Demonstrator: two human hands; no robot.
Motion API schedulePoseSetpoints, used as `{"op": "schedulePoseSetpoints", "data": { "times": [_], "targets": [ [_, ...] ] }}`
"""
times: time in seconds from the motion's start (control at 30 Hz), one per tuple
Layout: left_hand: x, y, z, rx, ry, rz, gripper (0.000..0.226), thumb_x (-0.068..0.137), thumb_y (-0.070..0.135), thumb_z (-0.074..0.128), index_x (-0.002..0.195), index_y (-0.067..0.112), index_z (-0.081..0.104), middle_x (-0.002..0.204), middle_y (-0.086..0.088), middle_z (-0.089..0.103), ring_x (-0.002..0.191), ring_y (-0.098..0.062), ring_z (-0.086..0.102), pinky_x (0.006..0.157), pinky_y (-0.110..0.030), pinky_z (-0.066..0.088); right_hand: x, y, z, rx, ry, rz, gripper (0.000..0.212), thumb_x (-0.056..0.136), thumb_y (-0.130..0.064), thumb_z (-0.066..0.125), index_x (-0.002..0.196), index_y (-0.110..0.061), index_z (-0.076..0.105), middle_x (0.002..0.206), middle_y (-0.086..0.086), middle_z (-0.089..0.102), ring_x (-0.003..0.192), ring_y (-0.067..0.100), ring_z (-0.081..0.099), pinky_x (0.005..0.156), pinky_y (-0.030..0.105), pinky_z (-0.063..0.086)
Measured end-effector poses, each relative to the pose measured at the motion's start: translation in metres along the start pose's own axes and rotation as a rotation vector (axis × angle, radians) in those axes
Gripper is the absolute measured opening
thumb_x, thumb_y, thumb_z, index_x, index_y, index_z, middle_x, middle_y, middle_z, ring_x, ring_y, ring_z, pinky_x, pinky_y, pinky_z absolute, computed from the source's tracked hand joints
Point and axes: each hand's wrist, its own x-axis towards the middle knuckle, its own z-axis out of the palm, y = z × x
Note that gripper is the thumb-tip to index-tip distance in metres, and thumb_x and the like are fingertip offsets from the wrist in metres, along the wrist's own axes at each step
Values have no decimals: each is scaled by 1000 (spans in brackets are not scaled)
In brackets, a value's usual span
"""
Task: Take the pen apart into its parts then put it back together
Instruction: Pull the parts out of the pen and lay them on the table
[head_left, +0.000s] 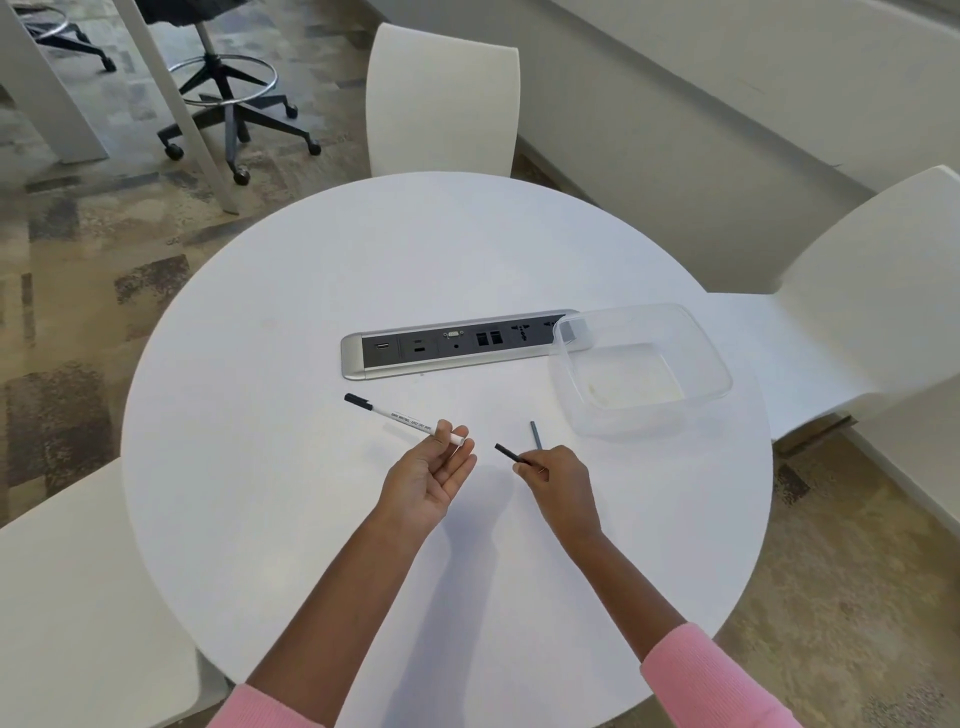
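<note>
The person's left hand (434, 470) pinches the white pen barrel (410, 420) between thumb and fingertips near its open white end, palm turned up and the other fingers loosely spread. The barrel slants up and away toward the left edge of the tabletop (291, 322), its black cap (358, 401) on the far end. The right hand (553, 475) is closed around a thin dark rod (511, 454), apparently the ink core, whose free end points at the barrel's open end with a clear gap between them. A second short grey piece (535, 434) lies on the tabletop just beyond the right hand's knuckles, near the clear plastic tub (717, 364) toward the right edge.

The pen looks to be apart, with the rod either just out or about to go in; which one cannot be told.

The chief risk is misalignment: the rod is narrow and the barrel's mouth small, so an angled approach could catch the rim and bend the rod or smear ink on the fingers. The left grip is light and close to one end, so a push from the rod could tip or twist the barrel out of the pinch. The loose grey piece sits close to the right wrist; a careless sweep could send it rolling over the round tabletop toward the edge, or into the socket strip (457, 345) at the middle.
</note>
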Motion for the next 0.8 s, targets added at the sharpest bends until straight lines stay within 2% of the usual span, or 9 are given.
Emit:
{"op": "schedulePoseSetpoints", "data": {
  "times": [0.07,0.17,0.3,0.4,0.53,0.8],
  "targets": [
    [1,-1,-2,2,8,-10,8,86,10,59,80,6,61,58,-4,72,51,-13,69,83,-37,46,2,3,6,-6,18,31,16,86,-13,59,98,-9,68,93,16,60,78,16,53,68,18,35],
    [3,-3,-5,3,12,-21,7,86,11,59,80,6,61,58,-4,72,52,-13,69,82,-37,46,4,7,13,-39,58,30,14,84,-10,59,97,-9,66,91,14,61,73,14,51,64,18,33],
    [3,-5,-8,8,21,-34,7,85,11,60,80,6,61,57,-5,72,51,-13,69,81,-36,46,7,8,19,-85,76,31,13,85,-9,57,98,-8,61,93,14,61,85,25,58,70,28,41],
    [4,-5,-10,24,32,-41,7,85,11,60,80,7,61,57,-4,71,51,-13,68,84,-35,46,10,7,22,-122,63,40,14,85,-10,56,99,-7,54,95,14,61,91,29,56,73,36,45],
    [6,-4,-12,38,40,-49,7,86,12,60,80,7,61,57,-3,71,60,-15,67,83,-34,46,12,7,24,-180,24,34,13,87,-12,54,97,-7,50,97,14,60,95,29,54,72,34,43],
    [6,-6,-12,53,34,-53,6,85,11,60,81,7,61,57,-3,71,55,-13,69,83,-34,46,12,4,25,-212,4,33,11,88,-13,53,94,-4,51,98,15,60,95,31,55,74,35,44]
  ]
}}
